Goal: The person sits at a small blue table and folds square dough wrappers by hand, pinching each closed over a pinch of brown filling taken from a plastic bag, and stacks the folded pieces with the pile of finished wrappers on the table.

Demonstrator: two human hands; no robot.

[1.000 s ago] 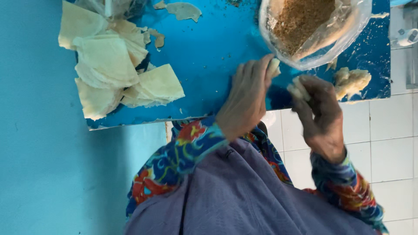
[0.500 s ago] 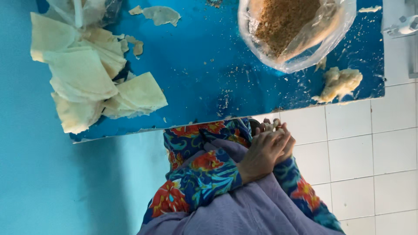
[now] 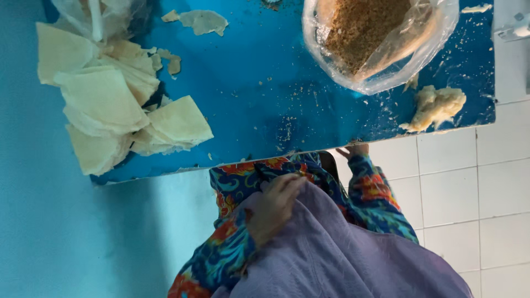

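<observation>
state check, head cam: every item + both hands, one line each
left hand: resting on lap cloth, nothing held
right hand: mostly hidden at table edge
plastic bag: open, brown crumbs inside
dough lump: loose on table
pastry sheets: piled, overlapping
blue table: crumb-strewn

Wrapper stack at table left end; crumb bag toward right; dough lump at right corner.

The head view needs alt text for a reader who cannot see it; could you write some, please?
The left hand rests on lilac cloth below a blue table edge; the right hand is mostly hidden. On the table: pale dough sheets, a clear bag of brown crumbs and a dough lump.
</observation>
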